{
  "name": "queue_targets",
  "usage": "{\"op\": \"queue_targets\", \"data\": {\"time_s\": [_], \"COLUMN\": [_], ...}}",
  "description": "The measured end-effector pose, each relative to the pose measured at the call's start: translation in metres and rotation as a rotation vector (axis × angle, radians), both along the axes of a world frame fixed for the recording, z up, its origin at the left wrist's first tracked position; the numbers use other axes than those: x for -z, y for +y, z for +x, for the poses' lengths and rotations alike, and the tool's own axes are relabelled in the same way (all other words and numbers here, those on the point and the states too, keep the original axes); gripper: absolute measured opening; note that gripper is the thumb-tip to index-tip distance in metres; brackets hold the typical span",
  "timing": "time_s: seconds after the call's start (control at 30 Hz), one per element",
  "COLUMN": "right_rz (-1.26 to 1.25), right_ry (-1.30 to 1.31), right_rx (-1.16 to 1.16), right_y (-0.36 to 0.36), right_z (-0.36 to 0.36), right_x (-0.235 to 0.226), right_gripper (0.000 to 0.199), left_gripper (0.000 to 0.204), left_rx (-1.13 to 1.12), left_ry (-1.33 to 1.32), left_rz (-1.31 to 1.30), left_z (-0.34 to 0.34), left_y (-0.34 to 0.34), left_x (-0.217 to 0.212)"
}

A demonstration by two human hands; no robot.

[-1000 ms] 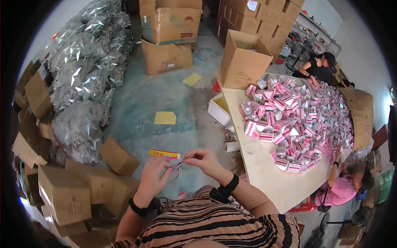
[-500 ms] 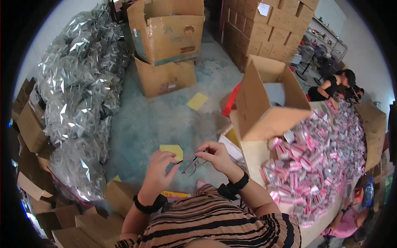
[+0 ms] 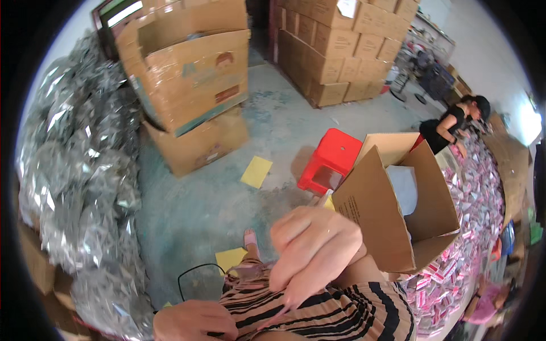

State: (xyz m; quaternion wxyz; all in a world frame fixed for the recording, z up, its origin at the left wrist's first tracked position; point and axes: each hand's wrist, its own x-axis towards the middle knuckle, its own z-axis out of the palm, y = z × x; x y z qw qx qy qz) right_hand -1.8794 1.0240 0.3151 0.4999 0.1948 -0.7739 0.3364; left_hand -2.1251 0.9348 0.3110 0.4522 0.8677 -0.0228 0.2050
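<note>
Both my hands are raised close to the view and slightly blurred. My right hand (image 3: pixel 315 247) is closed, knuckles up; a thin pink arm of a pair of eyeglasses (image 3: pixel 277 316) shows below its fingers. At the lower edge, my left hand (image 3: pixel 194 321) is closed too, its fingertips hidden. Just above it curves a thin dark rim (image 3: pixel 199 267) with a clear patch inside, seemingly part of the same eyeglasses. Most of the eyeglasses is hidden or out of focus. Beneath my hands is striped clothing (image 3: pixel 364 310).
An open carton (image 3: pixel 372 213) stands on the right-hand table, beside many pink-and-white small packs (image 3: pixel 480 187). A red stool (image 3: pixel 335 153) stands near it. Silvery plastic (image 3: pixel 79 170) is heaped left; cartons (image 3: pixel 199 85) stand ahead. A person in black (image 3: pixel 449 128) works far right.
Both hands have come up closer to the view and spread apart, bringing the eyeglasses with them. The view has shifted, so the red stool now shows fully.
</note>
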Motion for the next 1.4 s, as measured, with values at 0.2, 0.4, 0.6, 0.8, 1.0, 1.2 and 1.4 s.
{"op": "queue_targets", "data": {"time_s": [0.2, 0.4, 0.6, 0.8, 1.0, 1.2, 1.4], "right_rz": [0.151, 0.133, 0.328, 0.188, 0.029, -0.255, -1.144], "right_ry": [0.057, -0.009, -0.5, -0.41, -0.477, -0.173, -0.431], "right_rx": [0.169, 0.462, 0.569, 0.53, 0.539, 0.848, 1.823], "right_y": [0.112, 0.205, 0.299, 0.405, 0.472, 0.521, 0.524], "right_z": [-0.024, 0.005, 0.04, 0.103, 0.171, 0.259, 0.384], "right_x": [-0.011, -0.017, -0.01, 0.013, 0.012, 0.056, 0.175], "right_gripper": [0.01, 0.015, 0.015, 0.012, 0.024, 0.02, 0.029], "left_gripper": [0.024, 0.018, 0.005, 0.005, 0.009, 0.016, 0.023], "left_rx": [0.18, 0.349, 0.319, 0.39, 0.534, 0.539, 0.361], "left_ry": [0.003, 0.046, -0.109, -0.213, -0.034, 0.121, 0.456], "left_rz": [0.002, -0.106, -0.181, -0.085, -0.029, 0.029, 0.208], "left_z": [-0.017, 0.009, 0.082, 0.175, 0.246, 0.334, 0.457], "left_y": [0.181, 0.345, 0.472, 0.592, 0.696, 0.791, 0.91], "left_x": [-0.008, -0.002, 0.01, 0.001, -0.013, -0.015, 0.08]}}
